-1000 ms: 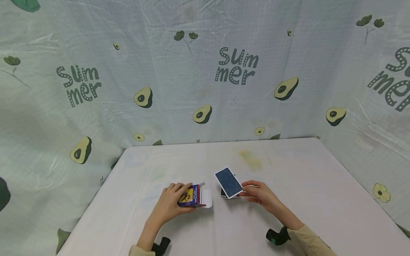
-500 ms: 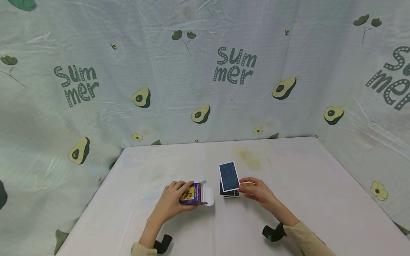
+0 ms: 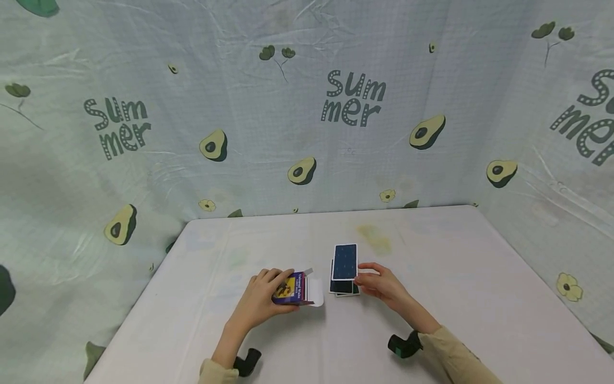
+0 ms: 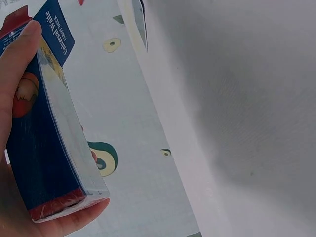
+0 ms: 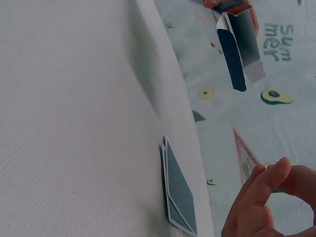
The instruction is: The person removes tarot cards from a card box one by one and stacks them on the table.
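My left hand [image 3: 256, 298] grips a purple tarot card box [image 3: 288, 288] off the table, thumb and fingers on its opposite sides. In the left wrist view the box [image 4: 44, 148] reads "Universal Waite Tarot Deck". Its flaps stand open toward the right. My right hand [image 3: 386, 288] pinches a single tarot card [image 3: 345, 261] by its near right corner, dark blue back up. That card is raised over a small pile of cards [image 3: 341, 287] lying on the table. The right wrist view shows the pile [image 5: 181, 190] slightly fanned, below the held card [image 5: 243, 148].
The white-covered table [image 3: 230, 256] runs back to a hanging sheet [image 3: 249, 106] printed with avocados and "summer". Black wrist-camera mounts [image 3: 405, 345] hang under both wrists, close over the table. A yellowish stain [image 3: 374, 240] marks the cloth behind the cards.
My right hand has turned the held card from a slant to nearly straight, moving slightly left and away. The box in my left hand has shifted a little right and farther off.
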